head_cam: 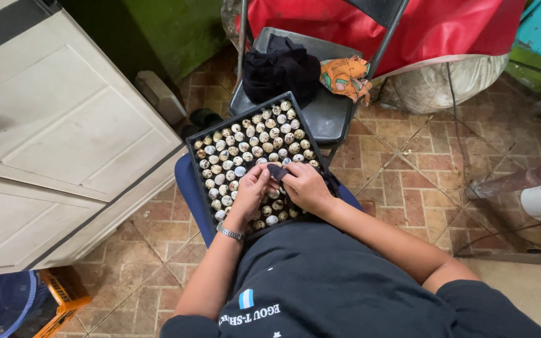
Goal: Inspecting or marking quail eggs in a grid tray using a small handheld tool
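A: What are the hands on?

B: A black tray (196, 145) of small speckled eggs (245, 147), resting across the person's lap. Both hands sit over its near half. Between them is a small dark piece (277, 171), flat and roughly square. The left hand (253, 188) has its fingers curled around one edge of it, and the right hand (305, 186) pinches the other edge.

A: So both are clenched on that piece?

B: As far as I can see, yes. Each hand grasps the dark piece, and it is held just above the eggs, near the middle of the tray. I cannot tell what it is made of.

A: How full is the tray?

B: Nearly every cell that shows holds an egg. The far rows are packed edge to edge. The near rows are partly hidden under the hands, so I cannot say whether gaps remain there. My judgement is that the filling is almost finished, with only the covered patch in doubt.

A: And around the person?

B: A folding chair (330, 112) stands just beyond the tray, with a black cloth (280, 72) and an orange rag (345, 78) on its seat. A pale cabinet (57, 125) is on the left, and the floor (408, 169) is brown tile. A wristwatch (229, 233) sits on the left wrist.
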